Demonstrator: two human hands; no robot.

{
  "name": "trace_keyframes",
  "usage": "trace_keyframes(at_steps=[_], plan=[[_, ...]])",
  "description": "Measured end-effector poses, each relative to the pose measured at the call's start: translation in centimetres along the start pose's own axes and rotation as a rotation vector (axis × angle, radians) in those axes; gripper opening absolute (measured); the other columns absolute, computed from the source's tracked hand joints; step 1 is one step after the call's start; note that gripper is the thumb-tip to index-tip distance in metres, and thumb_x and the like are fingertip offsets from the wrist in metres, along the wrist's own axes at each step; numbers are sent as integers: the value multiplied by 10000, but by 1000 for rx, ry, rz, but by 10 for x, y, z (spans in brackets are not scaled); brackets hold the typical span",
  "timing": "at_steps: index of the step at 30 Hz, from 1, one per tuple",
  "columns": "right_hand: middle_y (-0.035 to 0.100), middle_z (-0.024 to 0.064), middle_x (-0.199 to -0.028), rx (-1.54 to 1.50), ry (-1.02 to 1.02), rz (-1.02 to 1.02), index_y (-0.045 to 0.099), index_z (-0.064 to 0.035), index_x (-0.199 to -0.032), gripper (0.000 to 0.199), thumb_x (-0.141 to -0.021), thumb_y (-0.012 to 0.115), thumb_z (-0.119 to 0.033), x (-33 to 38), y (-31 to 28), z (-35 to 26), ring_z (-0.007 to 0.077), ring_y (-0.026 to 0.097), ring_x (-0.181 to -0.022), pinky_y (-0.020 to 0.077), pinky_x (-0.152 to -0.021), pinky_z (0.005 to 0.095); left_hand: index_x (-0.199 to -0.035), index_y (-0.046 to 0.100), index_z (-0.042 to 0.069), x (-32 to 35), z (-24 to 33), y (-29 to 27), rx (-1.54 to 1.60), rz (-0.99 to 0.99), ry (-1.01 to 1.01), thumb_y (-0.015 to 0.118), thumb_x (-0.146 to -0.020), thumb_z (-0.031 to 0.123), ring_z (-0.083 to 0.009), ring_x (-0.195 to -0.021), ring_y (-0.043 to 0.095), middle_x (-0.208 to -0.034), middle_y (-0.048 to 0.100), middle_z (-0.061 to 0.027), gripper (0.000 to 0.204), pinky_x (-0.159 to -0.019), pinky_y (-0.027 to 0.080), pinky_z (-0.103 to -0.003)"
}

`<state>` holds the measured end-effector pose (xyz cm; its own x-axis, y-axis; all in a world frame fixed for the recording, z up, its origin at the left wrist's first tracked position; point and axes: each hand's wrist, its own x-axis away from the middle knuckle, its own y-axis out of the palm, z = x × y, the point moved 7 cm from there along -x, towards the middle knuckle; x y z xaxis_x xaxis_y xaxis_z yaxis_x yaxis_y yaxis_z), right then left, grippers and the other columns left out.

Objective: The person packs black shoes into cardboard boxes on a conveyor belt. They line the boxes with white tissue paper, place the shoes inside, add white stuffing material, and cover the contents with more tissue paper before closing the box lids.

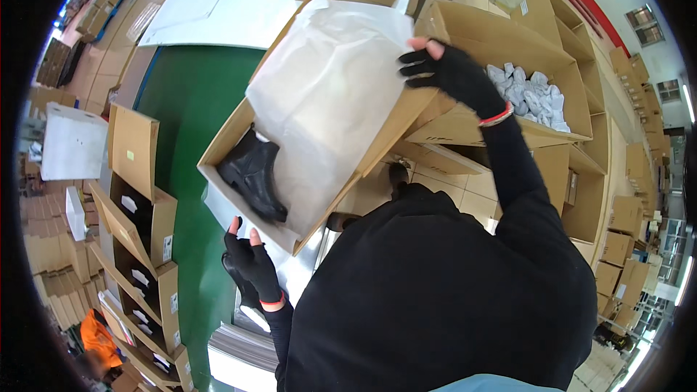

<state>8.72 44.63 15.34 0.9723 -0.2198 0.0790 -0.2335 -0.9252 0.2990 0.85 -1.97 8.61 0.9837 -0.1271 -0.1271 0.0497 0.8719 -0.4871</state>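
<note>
A black ankle boot (253,174) lies on its side in the near-left end of an open cardboard shoe box (210,151). White tissue paper (330,65) is spread over the rest of the box and beyond its far rim. My left hand (253,265), in a black glove with bare fingertips, is just below the box's near-left corner, fingers apart. Partly hidden beside that hand is a second black shoe (236,276). At the right edge of the tissue paper is my right hand (443,71), gloved alike, slightly blurred, its fingers stretched apart.
Under the box runs a green tabletop (192,91) with a white panel (218,3) behind. Open shoe boxes (141,229) line the left. To the right, a large carton (501,29) holds crumpled paper wads (526,94). A stack of grey sheets (243,352) sits near my left forearm.
</note>
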Motion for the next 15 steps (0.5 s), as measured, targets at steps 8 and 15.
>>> trace_keyframes(at_steps=[8,15], plan=[[672,100,-947,1056,176,468,613,-46,-1135,393,-865,629,-331,29,-316,-19,226,651,-874,509,-768,347,-1024,658,-2,24,113,157,85,-126,82,553,-926,66,-79,-647,506,-846,636,-35,159,-584,415,-229],[652,151,-1013,1850,52,238,642,-109,-1040,265,-841,535,-249,27,-500,161,344,647,-923,516,-793,451,-999,657,-10,51,164,254,45,-299,-15,564,-927,72,-81,-669,519,-815,623,-34,143,-622,420,-233]])
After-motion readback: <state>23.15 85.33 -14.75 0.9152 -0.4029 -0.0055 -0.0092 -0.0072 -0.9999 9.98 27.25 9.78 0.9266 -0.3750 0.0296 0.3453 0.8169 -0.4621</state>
